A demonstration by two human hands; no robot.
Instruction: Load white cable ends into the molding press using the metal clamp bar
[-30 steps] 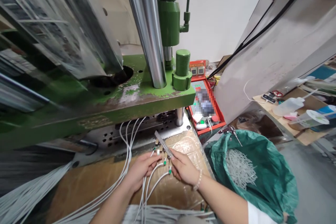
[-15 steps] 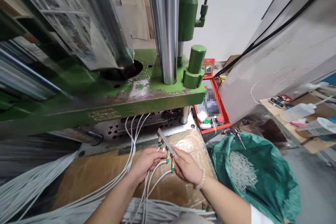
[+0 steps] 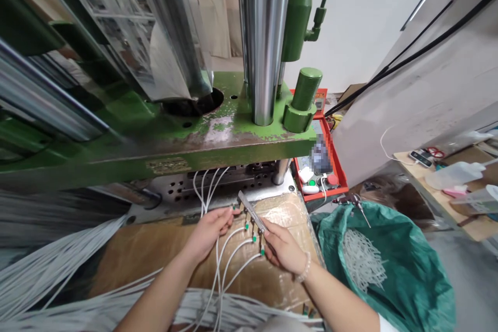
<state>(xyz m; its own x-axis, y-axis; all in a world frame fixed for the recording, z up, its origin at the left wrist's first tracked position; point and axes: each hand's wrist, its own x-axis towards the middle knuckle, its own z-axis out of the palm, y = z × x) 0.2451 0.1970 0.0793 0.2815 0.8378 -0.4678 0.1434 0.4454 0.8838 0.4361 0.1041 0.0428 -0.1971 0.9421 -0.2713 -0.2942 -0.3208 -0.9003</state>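
My right hand (image 3: 287,249) is closed around the near end of a narrow metal bar (image 3: 252,212), held slanting over the brown work surface. Along the bar sit several small brass-coloured connectors with green ends (image 3: 254,238), and white cables (image 3: 241,249) curve away from them towards my body. At the bar's far end, the fingers of my left hand (image 3: 212,231) pinch a green-tipped cable end (image 3: 234,208); my fingers partly cover it. Other white cables (image 3: 210,187) run from under the press past my left wrist.
A green press (image 3: 218,150) with steel columns stands right ahead. Bundles of white cables (image 3: 58,259) lie left and in front. To the right are a red control box (image 3: 338,176), a green sack (image 3: 420,270) holding white scraps, and a wooden shelf (image 3: 439,197) with bottles.
My left hand has shifted along the bar to its far end and now pinches the cable end there. My right hand keeps its hold on the bar. The view has turned slightly left.
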